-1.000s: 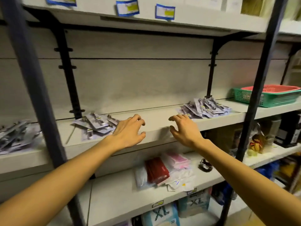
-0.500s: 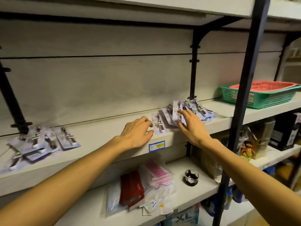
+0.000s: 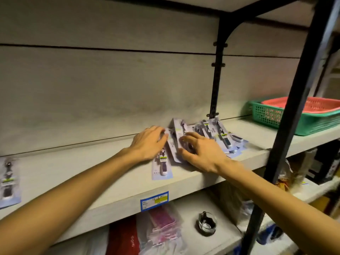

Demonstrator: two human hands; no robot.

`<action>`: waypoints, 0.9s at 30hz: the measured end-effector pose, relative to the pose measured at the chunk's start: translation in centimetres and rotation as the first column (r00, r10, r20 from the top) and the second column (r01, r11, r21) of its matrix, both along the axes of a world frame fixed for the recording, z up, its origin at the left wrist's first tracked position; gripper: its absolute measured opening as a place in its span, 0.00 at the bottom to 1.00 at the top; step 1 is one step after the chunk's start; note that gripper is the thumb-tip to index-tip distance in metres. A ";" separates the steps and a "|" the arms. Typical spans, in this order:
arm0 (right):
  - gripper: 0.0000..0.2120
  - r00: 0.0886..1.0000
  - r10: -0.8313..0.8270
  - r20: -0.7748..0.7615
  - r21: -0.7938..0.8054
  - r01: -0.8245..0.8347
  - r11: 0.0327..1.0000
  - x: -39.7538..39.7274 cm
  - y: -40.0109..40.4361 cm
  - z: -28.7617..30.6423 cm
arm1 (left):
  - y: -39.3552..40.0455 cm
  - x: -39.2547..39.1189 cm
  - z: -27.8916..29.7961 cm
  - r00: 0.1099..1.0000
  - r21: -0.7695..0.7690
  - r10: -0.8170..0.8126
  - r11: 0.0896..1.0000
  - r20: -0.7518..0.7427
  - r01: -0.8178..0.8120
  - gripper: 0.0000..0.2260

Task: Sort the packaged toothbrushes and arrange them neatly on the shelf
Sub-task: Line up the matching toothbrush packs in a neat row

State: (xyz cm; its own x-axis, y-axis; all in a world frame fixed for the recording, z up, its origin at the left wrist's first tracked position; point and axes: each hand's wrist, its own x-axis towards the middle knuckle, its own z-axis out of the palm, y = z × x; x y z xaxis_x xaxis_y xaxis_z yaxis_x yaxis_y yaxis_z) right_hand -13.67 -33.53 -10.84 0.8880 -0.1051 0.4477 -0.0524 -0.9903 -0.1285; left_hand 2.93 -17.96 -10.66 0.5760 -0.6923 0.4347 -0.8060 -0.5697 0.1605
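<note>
both arms reach over the pale shelf (image 3: 114, 173) toward a loose pile of packaged toothbrushes (image 3: 219, 135) lying near the back wall, just left of the black bracket upright (image 3: 216, 85). the left hand (image 3: 147, 142) lies palm down with fingers stretched forward and relaxed, its fingertips on the upper end of one flat toothbrush pack (image 3: 162, 162) that lies apart from the pile, its lower end near the shelf's front edge. the right hand (image 3: 201, 151) has its fingers curled over a tilted toothbrush pack (image 3: 177, 137) at the left edge of the pile, thumb beneath the card's lower end; the pack leans against its neighbours with its top raised toward the wall. more packs fan out to the right of this hand, overlapping one another. a separate toothbrush pack (image 3: 8, 183) lies at the far left of the same shelf. to the right, a green basket (image 3: 287, 124) with a red basket (image 3: 312, 104) nested in it stands behind the dark post (image 3: 294, 100). a blue price label (image 3: 154, 200) is stuck to the shelf's front edge. on the shelf below lie bagged pink and red goods (image 3: 147, 234) and a small glass jar (image 3: 207, 223).
</note>
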 end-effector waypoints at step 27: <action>0.28 0.914 0.341 -0.219 0.332 -0.259 0.907 14.5 -0.9 2.2 | 7.0 4.1 -1.8 0.967 -0.055 0.176 0.980 -0.186 -0.189 0.16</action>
State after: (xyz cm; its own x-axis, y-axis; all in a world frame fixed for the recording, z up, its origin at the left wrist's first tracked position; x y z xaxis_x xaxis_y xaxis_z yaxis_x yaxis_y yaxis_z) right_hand 0.79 -34.47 -8.65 0.9786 0.0973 0.1814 0.1686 -0.8846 -0.4348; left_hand 7.07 -10.97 -12.45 0.7626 -0.5392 0.3575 -0.6439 -0.6862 0.3384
